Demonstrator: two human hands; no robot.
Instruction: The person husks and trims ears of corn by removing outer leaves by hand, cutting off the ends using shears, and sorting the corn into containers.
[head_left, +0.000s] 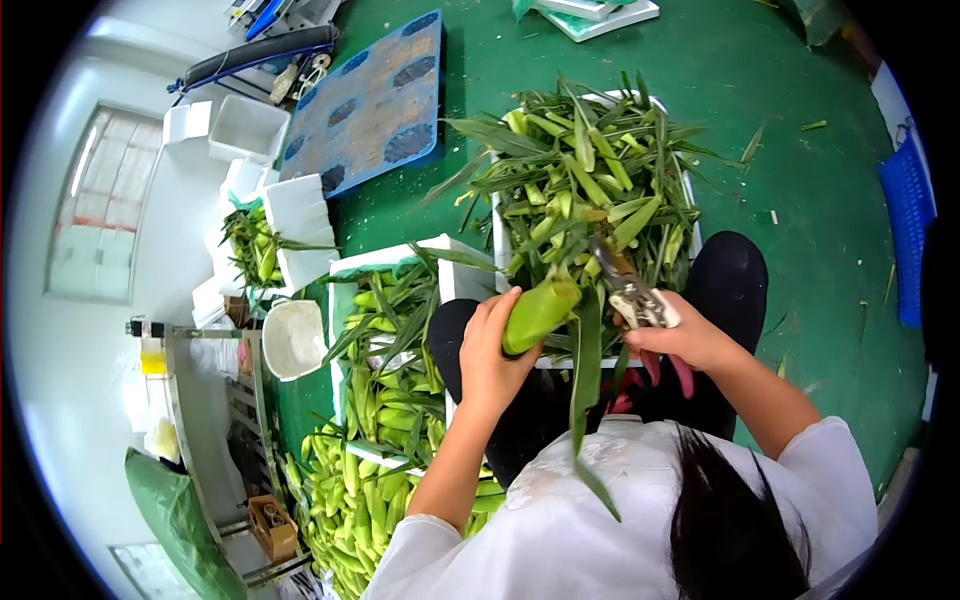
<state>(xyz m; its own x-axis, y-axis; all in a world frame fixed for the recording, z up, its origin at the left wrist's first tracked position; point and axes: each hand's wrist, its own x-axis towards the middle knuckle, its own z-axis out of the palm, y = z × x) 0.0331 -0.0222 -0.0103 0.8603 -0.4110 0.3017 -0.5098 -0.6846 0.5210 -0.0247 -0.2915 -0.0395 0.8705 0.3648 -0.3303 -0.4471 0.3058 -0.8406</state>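
Observation:
My left hand is closed around a green ear of corn, its cut-looking end pointing up and to the right. A long leaf hangs down beside the ear. In my right hand is what looks like a pair of pruning shears, with dark metal jaws pointing up and pinkish-red handles showing below my fingers. The jaws are to the right of the ear, apart from it. Both hands are over the near edge of a white foam box heaped with husk leaves and stalk pieces.
Left of my knees stands another foam box of corn, with a large pile of ears nearer me. A white bucket and a metal rack stand further left. A blue pallet lies beyond; a blue crate is far right.

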